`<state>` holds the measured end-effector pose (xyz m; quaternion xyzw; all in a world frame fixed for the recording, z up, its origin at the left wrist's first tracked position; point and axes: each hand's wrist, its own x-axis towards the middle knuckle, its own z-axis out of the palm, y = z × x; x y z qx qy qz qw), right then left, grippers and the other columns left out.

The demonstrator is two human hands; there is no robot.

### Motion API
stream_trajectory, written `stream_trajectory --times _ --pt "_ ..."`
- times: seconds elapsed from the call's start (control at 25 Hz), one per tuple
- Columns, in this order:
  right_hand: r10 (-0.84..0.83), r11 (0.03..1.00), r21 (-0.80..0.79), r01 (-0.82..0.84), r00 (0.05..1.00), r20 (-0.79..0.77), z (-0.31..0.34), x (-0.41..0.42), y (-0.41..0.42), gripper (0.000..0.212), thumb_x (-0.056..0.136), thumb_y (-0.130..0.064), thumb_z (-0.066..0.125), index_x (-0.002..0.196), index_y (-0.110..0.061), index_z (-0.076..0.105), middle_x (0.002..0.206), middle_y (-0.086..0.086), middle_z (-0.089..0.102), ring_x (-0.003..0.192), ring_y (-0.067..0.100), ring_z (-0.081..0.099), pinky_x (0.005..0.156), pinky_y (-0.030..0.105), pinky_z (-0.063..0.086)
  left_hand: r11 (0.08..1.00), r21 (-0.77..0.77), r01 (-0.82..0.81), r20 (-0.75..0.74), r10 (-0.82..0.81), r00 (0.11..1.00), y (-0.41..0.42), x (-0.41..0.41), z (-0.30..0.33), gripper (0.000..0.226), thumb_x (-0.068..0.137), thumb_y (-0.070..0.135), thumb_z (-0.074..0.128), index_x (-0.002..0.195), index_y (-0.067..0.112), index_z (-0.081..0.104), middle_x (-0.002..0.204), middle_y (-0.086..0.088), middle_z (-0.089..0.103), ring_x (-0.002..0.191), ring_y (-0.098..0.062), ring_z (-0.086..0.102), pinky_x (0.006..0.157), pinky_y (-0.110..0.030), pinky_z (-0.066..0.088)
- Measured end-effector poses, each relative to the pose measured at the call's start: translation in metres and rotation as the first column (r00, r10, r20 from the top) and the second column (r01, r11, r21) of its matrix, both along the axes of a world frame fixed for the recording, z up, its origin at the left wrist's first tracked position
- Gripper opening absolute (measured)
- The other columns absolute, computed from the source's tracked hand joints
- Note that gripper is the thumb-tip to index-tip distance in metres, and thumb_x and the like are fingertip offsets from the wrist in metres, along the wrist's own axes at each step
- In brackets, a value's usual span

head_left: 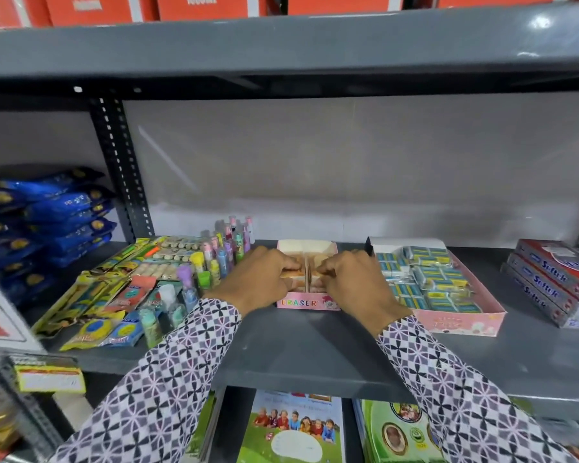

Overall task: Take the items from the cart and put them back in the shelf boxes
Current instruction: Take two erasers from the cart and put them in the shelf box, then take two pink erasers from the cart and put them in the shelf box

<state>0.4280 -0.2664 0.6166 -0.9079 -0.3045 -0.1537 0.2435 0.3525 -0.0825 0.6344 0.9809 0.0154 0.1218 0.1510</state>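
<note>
Both hands reach into the small pink eraser box [307, 300] at the shelf's [315, 349] centre. The left hand [259, 279] and right hand [355, 282] each curl fingers onto pale packets [306, 274] inside — probably erasers, blurred. At 3 o'clock sits a wider pink tray [462, 320] of blue-green packs; at 9 o'clock, pens [221, 252].

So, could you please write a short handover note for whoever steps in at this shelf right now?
Left hand and right hand: both inside the small pink ERASER box mid-shelf, fingers on the items in it; grip hidden.
Wider pink box of blue-green packs sits to its right, untouched.
Done: some items are in the ERASER box.
Left: settle these and withdraw; cart is out of view, so what remains is unknown.
</note>
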Motion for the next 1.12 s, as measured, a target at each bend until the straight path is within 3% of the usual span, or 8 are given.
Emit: stream_trajectory --times 0.16,0.28,0.4,0.52,0.68,0.88,1.0,1.12 --pt "-0.037 0.999 -0.001 0.037 0.998 0.049 0.004 -0.017 -0.003 0.016 0.088 -0.020 0.073 0.102 -0.018 0.081 0.104 0.011 0.079 0.102 0.035 0.066 0.091 0.043 0.057 0.999 -0.019 0.031 0.086 -0.030 0.996 -0.006 -0.019 0.009 0.044 0.099 0.028 0.068 0.143 0.029 0.067 0.127 -0.003 0.080 0.110 -0.020 0.076 0.108 -0.040 0.057" --pt "-0.045 0.996 0.088 0.022 0.961 0.273 -0.004 -0.074 -0.018 0.026 0.087 -0.020 0.075 0.113 -0.014 0.076 0.115 0.004 0.078 0.103 0.031 0.063 0.083 0.041 0.059 0.998 -0.017 0.069 0.260 -0.062 0.964 -0.017 -0.079 -0.001 0.045 0.103 0.033 0.062 0.148 0.032 0.062 0.152 0.007 0.064 0.144 -0.013 0.056 0.125 -0.033 0.037" --pt "0.130 0.986 0.043 -0.161 0.902 0.411 -0.040 -0.148 -0.020 0.038 0.089 -0.023 0.073 0.126 -0.014 0.072 0.127 0.003 0.073 0.110 0.028 0.061 0.091 0.040 0.057 1.000 0.002 0.027 0.403 -0.026 0.915 -0.014 -0.172 -0.047 0.048 0.102 0.042 0.063 0.148 0.026 0.063 0.160 0.009 0.054 0.156 -0.012 0.040 0.128 -0.032 0.033" --pt "0.336 0.941 -0.076 -0.329 0.893 0.300 -0.105 -0.202 -0.001 0.043 0.093 -0.026 0.070 0.134 -0.013 0.067 0.133 0.005 0.069 0.114 0.028 0.061 0.099 0.040 0.054 0.987 -0.119 -0.106 0.407 0.146 0.902 0.009 -0.254 -0.117 0.049 0.097 0.032 0.070 0.143 0.017 0.067 0.155 0.006 0.057 0.152 -0.012 0.047 0.126 -0.028 0.035" --pt "0.552 0.819 -0.163 -0.550 0.833 -0.037 -0.206 -0.249 0.044 0.053 0.090 -0.021 0.069 0.141 -0.012 0.060 0.144 0.010 0.061 0.123 0.032 0.057 0.104 0.041 0.049 0.901 -0.258 -0.350 0.185 0.401 0.897 0.049 -0.308 -0.213 0.049 0.096 0.024 0.069 0.144 0.014 0.066 0.145 -0.002 0.068 0.138 -0.019 0.059 0.119 -0.035 0.044" --pt "0.490 0.696 -0.307 -0.649 0.742 -0.457 -0.366 -0.277 0.089 0.067 0.081 -0.020 0.072 0.144 -0.019 0.051 0.148 0.007 0.051 0.133 0.033 0.051 0.104 0.044 0.053 0.706 -0.369 -0.605 -0.220 0.566 0.794 0.090 -0.337 -0.366 0.044 0.095 0.016 0.070 0.138 0.021 0.070 0.129 -0.009 0.078 0.104 -0.036 0.075 0.092 -0.043 0.060" --pt "0.319 0.647 -0.361 -0.671 0.668 -0.672 -0.476 -0.294 0.097 0.057 0.088 -0.019 0.071 0.143 -0.020 0.054 0.143 0.006 0.057 0.135 0.031 0.053 0.103 0.045 0.055 0.690 -0.282 -0.666 -0.611 0.406 0.680 0.103 -0.353 -0.477 0.051 0.096 0.018 0.065 0.146 0.027 0.064 0.146 -0.007 0.069 0.127 -0.032 0.069 0.105 -0.039 0.056" --pt "0.164 0.605 -0.369 -0.706 0.564 -0.809 -0.566 -0.327 0.091 0.053 0.089 -0.025 0.068 0.140 -0.015 0.058 0.142 0.011 0.059 0.132 0.034 0.057 0.104 0.044 0.052 0.913 -0.192 -0.360 -0.840 0.037 0.542 0.093 -0.369 -0.581 0.078 0.095 0.013 0.061 0.166 0.027 0.032 0.174 -0.010 0.032 0.149 -0.033 0.048 0.116 -0.041 0.045"
